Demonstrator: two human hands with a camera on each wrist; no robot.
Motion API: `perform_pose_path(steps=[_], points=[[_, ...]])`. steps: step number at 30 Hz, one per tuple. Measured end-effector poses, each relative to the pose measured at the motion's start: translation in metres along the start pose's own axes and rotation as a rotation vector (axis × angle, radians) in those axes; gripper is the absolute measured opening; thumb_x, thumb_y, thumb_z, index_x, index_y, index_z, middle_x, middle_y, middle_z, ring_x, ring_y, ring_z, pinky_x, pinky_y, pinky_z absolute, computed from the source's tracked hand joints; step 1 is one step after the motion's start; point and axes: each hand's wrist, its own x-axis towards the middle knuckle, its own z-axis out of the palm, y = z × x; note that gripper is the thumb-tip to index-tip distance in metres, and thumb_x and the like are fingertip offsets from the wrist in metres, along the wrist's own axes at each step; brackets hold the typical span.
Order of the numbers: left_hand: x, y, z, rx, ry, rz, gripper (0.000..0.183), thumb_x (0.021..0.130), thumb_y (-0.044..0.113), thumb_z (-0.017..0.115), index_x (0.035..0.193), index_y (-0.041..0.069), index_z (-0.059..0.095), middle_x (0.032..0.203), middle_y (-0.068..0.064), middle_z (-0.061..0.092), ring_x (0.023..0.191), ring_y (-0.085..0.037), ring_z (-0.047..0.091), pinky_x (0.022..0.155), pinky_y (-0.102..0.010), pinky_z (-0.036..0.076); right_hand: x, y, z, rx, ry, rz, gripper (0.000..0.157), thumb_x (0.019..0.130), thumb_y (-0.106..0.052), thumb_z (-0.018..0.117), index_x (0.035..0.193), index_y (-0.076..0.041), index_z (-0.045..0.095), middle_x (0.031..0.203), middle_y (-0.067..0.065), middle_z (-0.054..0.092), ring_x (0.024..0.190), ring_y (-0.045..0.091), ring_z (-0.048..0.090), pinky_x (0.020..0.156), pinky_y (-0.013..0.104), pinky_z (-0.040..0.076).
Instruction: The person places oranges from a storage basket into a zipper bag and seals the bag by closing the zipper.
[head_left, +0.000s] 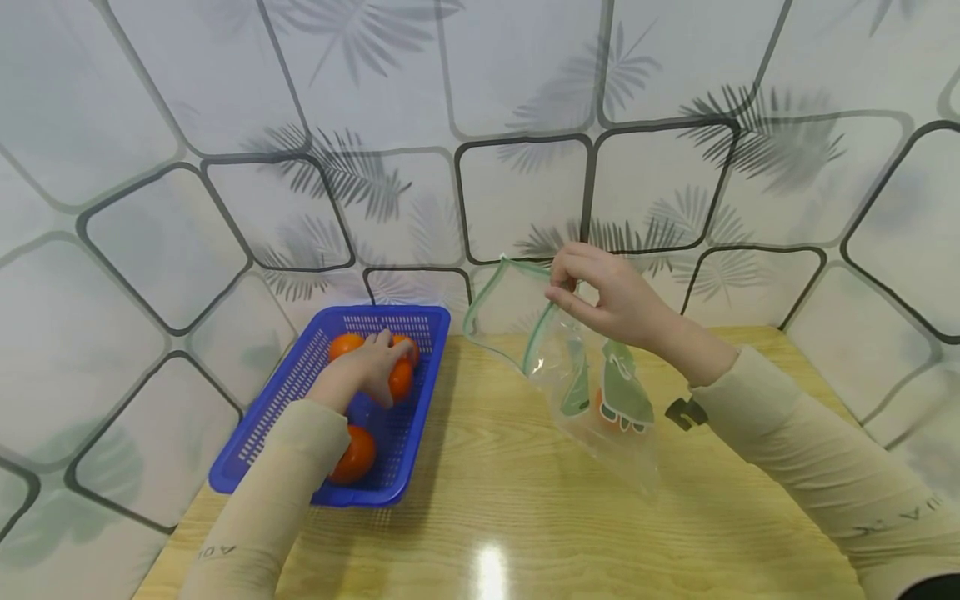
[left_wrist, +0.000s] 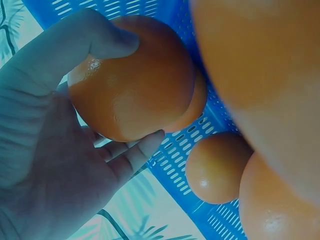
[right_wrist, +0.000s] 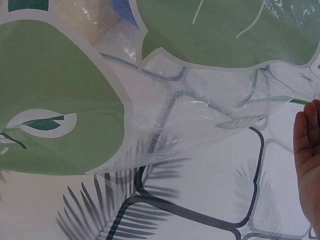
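Note:
My left hand reaches into a blue plastic basket and grips a round orange. In the left wrist view its thumb lies over the top of the fruit and the fingers curl beneath. Other oranges lie in the basket around the hand. Up on the right, my right hand pinches the green-edged rim of a clear zip bag between thumb and fingers. The bag's mouth gapes toward the basket. Green printed shapes cover its front, and an orange shows partly behind them near its lower part.
A wooden table carries the basket on its left side; the bag hangs low over its right half. A wall covering with leaf and outline patterns rises behind and at both sides.

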Motion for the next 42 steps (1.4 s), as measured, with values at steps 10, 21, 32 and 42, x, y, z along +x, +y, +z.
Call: perform_pose_path(steps=[10,21,32,42], points=[[-0.019,0.015,-0.018,-0.020,0.041,-0.003,0.093,0.070,0.014,0.091,0.151,0.014,0.045,0.141,-0.027,0.042,0.131,-0.046,0.047,0.100,-0.061,0.055,0.001,0.000,0.000,-0.001,0.001,0.001,0.017,0.091,0.004,0.075,0.089,-0.007,0.062,0.090,0.005,0.060,0.082,0.010,0.055,0.074,0.029,0.050],[-0.023,0.017,-0.032,0.010,0.098,0.037,0.092,0.066,0.012,0.091,0.147,0.009,0.047,0.132,-0.025,0.044,0.123,-0.043,0.049,0.093,-0.056,0.059,0.001,0.003,0.000,0.017,0.003,-0.020,0.014,0.093,0.003,0.073,0.089,-0.006,0.062,0.090,0.006,0.060,0.083,0.010,0.055,0.078,0.020,0.047],[-0.033,0.032,-0.053,0.015,0.112,0.070,0.086,0.070,0.013,0.091,0.146,0.013,0.052,0.136,-0.023,0.046,0.122,-0.039,0.049,0.093,-0.054,0.058,0.003,0.003,0.001,0.011,0.005,-0.020,0.015,0.091,0.004,0.074,0.089,-0.006,0.062,0.090,0.007,0.061,0.083,0.011,0.055,0.075,0.025,0.049],[-0.046,0.042,-0.063,-0.014,0.122,0.095,0.079,0.069,0.011,0.090,0.141,0.016,0.058,0.128,-0.018,0.050,0.113,-0.034,0.052,0.084,-0.047,0.058,0.004,0.004,0.004,-0.002,-0.001,-0.025,0.014,0.094,0.000,0.073,0.089,-0.006,0.062,0.091,0.007,0.062,0.083,0.013,0.056,0.076,0.023,0.047]])
